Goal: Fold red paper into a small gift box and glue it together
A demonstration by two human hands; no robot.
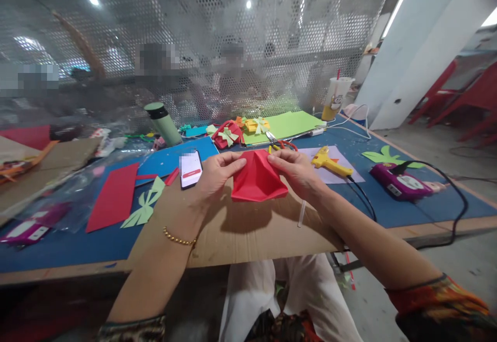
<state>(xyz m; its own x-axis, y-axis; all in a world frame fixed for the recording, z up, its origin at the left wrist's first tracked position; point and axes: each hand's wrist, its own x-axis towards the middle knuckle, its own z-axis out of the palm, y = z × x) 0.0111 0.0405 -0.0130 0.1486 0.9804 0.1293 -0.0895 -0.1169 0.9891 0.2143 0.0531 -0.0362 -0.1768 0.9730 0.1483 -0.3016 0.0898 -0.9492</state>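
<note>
A folded piece of red paper [257, 176] is held up between my two hands, its middle opened into a hollow like a small pouch. My left hand [223, 172] pinches its upper left side between thumb and fingers. On the upper right side, my right hand [294, 168] grips it the same way. The paper is above a sheet of brown cardboard [240, 243] and casts a shadow there. Just right of my right hand lies a yellow glue gun [330, 162] on a pale purple sheet [310, 154]. A clear glue stick [302, 213] rests on the cardboard.
A phone [191, 170], a red paper sheet [112, 197] and a light green paper bow [145, 206] lie to the left. Behind are a green bottle [163, 124], scissors [281, 144] and green sheets [291, 125]. A drink cup [334, 99] and a purple corded box [399, 181] are right.
</note>
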